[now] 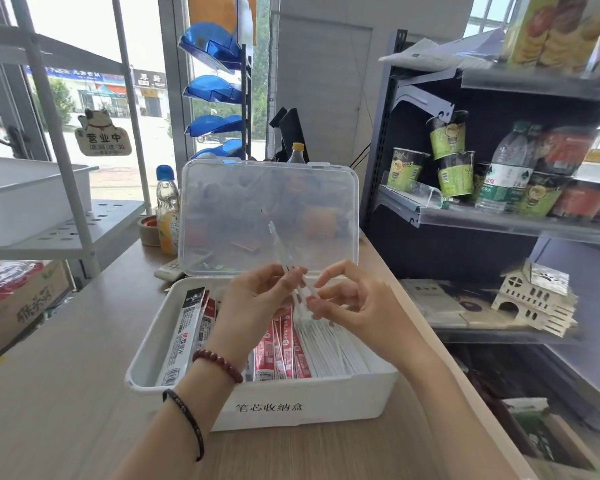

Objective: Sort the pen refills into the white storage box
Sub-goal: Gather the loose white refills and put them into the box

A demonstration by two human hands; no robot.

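The white storage box [291,400] stands on the wooden counter with its clear lid [269,216] raised at the back. Inside lie black-and-white refill packs [184,337] at the left, red packs [281,348] in the middle and a row of white packs [333,344] at the right. Above the box my left hand [253,303] pinches a thin clear refill pack [283,251] that points up and away. My right hand [354,306] has its fingertips on the lower end of the same pack.
A drink bottle [167,209] and a tape roll [148,230] stand left of the lid. A white wire rack [59,202] is at the left, with a cardboard carton [21,306] below it. Shelves with cup noodles [447,161] and a wooden house model [534,299] line the right.
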